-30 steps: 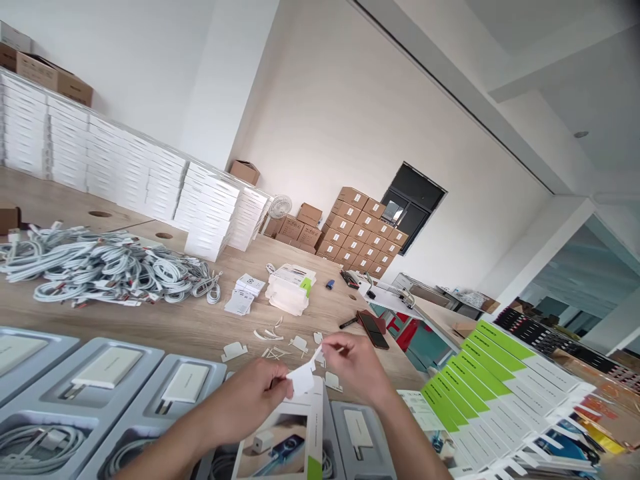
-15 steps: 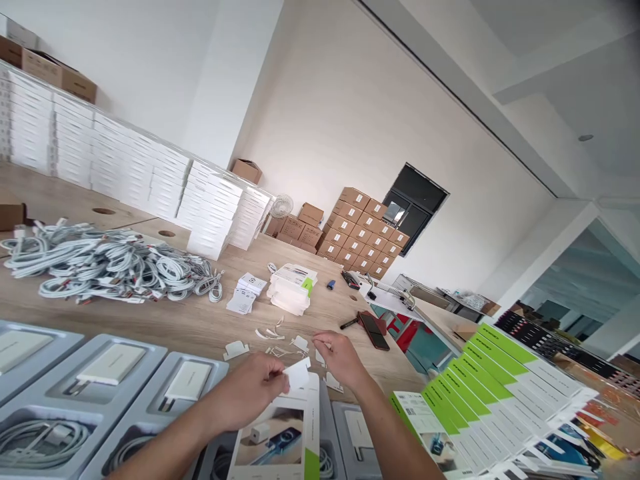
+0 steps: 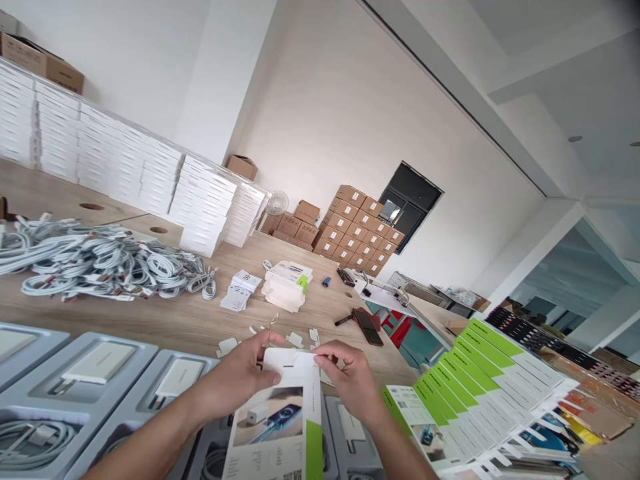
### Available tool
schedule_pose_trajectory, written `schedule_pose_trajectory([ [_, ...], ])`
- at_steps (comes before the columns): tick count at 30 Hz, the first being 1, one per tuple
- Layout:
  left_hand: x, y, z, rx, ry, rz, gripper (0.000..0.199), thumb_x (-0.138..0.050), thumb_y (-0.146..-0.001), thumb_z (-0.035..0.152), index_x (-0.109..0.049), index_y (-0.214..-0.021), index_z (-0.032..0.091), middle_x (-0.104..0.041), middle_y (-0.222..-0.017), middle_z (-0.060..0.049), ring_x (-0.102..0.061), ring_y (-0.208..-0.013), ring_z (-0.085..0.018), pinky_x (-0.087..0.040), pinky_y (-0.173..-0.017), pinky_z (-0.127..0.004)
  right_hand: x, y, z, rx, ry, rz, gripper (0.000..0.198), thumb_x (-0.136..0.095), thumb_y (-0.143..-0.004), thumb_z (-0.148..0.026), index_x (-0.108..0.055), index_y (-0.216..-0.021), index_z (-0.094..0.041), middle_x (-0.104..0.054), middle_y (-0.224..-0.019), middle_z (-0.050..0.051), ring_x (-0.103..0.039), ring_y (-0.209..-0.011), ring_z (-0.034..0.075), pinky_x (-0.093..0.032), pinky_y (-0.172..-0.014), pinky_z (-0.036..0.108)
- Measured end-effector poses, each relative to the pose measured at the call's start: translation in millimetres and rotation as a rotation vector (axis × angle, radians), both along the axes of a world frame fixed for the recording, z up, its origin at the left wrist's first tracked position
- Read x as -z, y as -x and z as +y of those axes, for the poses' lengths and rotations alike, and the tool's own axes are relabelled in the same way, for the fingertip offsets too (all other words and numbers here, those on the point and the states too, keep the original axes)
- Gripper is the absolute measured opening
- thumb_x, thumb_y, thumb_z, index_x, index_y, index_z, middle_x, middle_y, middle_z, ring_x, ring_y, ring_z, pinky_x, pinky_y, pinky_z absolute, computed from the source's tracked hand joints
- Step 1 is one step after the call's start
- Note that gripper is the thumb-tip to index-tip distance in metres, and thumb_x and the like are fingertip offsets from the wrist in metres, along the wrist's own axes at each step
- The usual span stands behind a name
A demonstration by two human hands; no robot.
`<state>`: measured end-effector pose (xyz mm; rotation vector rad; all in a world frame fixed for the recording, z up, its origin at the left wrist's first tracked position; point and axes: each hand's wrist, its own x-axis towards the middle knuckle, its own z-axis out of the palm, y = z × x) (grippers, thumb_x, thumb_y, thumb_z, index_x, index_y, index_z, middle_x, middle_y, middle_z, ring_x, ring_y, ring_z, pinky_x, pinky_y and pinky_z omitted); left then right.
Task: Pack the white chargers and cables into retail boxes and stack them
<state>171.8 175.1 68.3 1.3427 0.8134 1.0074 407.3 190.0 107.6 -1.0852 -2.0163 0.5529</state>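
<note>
A white and green printed box (image 3: 273, 417) with a charger and phone picture lies in front of me over the trays. Its white top flap (image 3: 287, 363) stands up at the far end. My left hand (image 3: 245, 367) is closed on the flap's left side, thumb in front and fingers behind. At the flap's right corner, my right hand (image 3: 345, 370) pinches the edge between thumb and fingertips. Grey plastic trays (image 3: 117, 390) beneath and beside the box hold white chargers (image 3: 97, 362) and coiled cables (image 3: 37, 440).
Left is a heap of white cables (image 3: 115, 263); white box stacks (image 3: 205, 200) stand behind. Leaflets (image 3: 240, 290), flattened white cartons (image 3: 285, 283), paper scraps (image 3: 295, 340) and a phone (image 3: 370, 328) lie ahead. Green and white boxes (image 3: 475, 390) fan out at right.
My right hand has come from beside the paper scraps to the box's right corner. My left hand has shifted its grip, and the flap now spans both hands. The view has turned slightly right.
</note>
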Motion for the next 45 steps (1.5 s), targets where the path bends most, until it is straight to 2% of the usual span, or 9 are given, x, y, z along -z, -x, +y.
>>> schedule_pose_trajectory([
  [2, -2.3, -0.1, -1.2, 0.037, 0.062, -0.082, 0.061, -0.073, -0.068, 0.028, -0.052, -0.124, 0.021, -0.067, -0.09, -0.001, -0.062, -0.083, -0.021, -0.046, -0.075, -0.029, 5.2, 1.2, -6.2, -0.015, -0.067, 0.015, 0.011, -0.061, -0.089, -0.024, -0.073, -0.09, -0.024, -0.071, -0.088, 0.003, -0.063, -0.082, 0.018, -0.048, -0.072, 0.028],
  [7, -5.8, 1.3, -4.4, 0.185, 0.126, -0.193, 0.022, -0.07, -0.072, 0.029, -0.067, -0.088, 0.015, -0.071, -0.084, -0.004, -0.062, -0.077, -0.021, -0.044, -0.071, -0.029, 11.1, 9.2, -18.9, -0.04, -0.335, -0.053, 0.017, -0.056, -0.091, -0.016, -0.071, -0.093, -0.025, -0.069, -0.088, 0.003, -0.062, -0.083, 0.018, -0.048, -0.075, 0.032],
  [12, -7.1, 2.9, -5.0, 0.148, 0.211, -0.242, 0.022, -0.07, -0.072, 0.024, -0.067, -0.092, 0.015, -0.071, -0.081, -0.003, -0.061, -0.074, -0.02, -0.043, -0.068, -0.028, 12.3, 9.9, -24.5, -0.114, -0.53, -0.168, 0.025, -0.054, -0.089, -0.007, -0.068, -0.099, -0.026, -0.069, -0.089, 0.003, -0.06, -0.082, 0.019, -0.047, -0.073, 0.035],
  [17, -16.0, 3.4, -9.4, 0.121, 0.129, -0.213, 0.018, -0.065, -0.074, 0.019, -0.068, -0.091, 0.017, -0.068, -0.079, 0.0, -0.059, -0.074, -0.017, -0.042, -0.069, -0.026, 16.4, 8.9, -26.3, -0.094, -0.589, -0.223, 0.032, -0.055, -0.086, -0.004, -0.068, -0.103, -0.028, -0.065, -0.098, 0.005, -0.058, -0.091, 0.02, -0.048, -0.078, 0.037],
  [25, -24.9, -2.4, -15.2, 0.132, 0.018, -0.155, 0.023, -0.071, -0.07, 0.021, -0.064, -0.091, 0.015, -0.064, -0.076, 0.001, -0.056, -0.068, -0.015, -0.04, -0.062, -0.024, 15.2, 7.9, -30.5, 0.018, -0.419, -0.145, 0.028, -0.059, -0.086, -0.015, -0.065, -0.11, -0.028, -0.051, -0.132, 0.009, -0.052, -0.119, 0.026, -0.048, -0.095, 0.039],
  [28, -23.0, -6.3, -15.6, 0.071, -0.051, -0.098, 0.02, -0.072, -0.072, 0.024, -0.064, -0.087, 0.014, -0.063, -0.076, 0.001, -0.054, -0.069, -0.015, -0.04, -0.062, -0.024, 7.9, 6.4, -32.0, 0.028, -0.218, -0.064, 0.037, -0.064, -0.084, -0.018, -0.061, -0.119, -0.028, -0.052, -0.133, 0.008, -0.052, -0.12, 0.025, -0.045, -0.1, 0.04],
  [32, -20.2, -9.0, -16.9, 0.076, -0.107, -0.023, 0.019, -0.069, -0.077, 0.027, -0.065, -0.091, 0.014, -0.062, -0.077, 0.001, -0.053, -0.069, -0.014, -0.039, -0.062, -0.024, -6.2, 1.6, -35.3, -0.047, 0.117, 0.076, 0.042, -0.072, -0.079, -0.025, -0.062, -0.12, -0.027, -0.062, -0.116, 0.007, -0.061, -0.101, 0.023, -0.052, -0.085, 0.035],
  [35, -20.0, -10.2, -18.8, 0.095, -0.12, -0.007, 0.019, -0.068, -0.078, 0.027, -0.064, -0.092, 0.014, -0.061, -0.077, 0.002, -0.053, -0.07, -0.014, -0.04, -0.063, -0.024, -13.0, -3.2, -37.7, -0.117, 0.268, 0.152, 0.049, -0.078, -0.074, -0.03, -0.062, -0.12, -0.027, -0.063, -0.114, 0.006, -0.062, -0.098, 0.023, -0.051, -0.084, 0.036],
  [45, -21.3, -12.5, -23.8, 0.042, -0.188, 0.077, 0.013, -0.063, -0.081, 0.027, -0.065, -0.09, 0.017, -0.058, -0.077, 0.003, -0.053, -0.069, -0.014, -0.042, -0.063, -0.024, -5.9, -3.1, -35.8, -0.052, 0.235, 0.17, 0.037, -0.075, -0.077, -0.027, -0.068, -0.113, -0.028, -0.066, -0.101, 0.004, -0.061, -0.089, 0.02, -0.049, -0.081, 0.036],
])
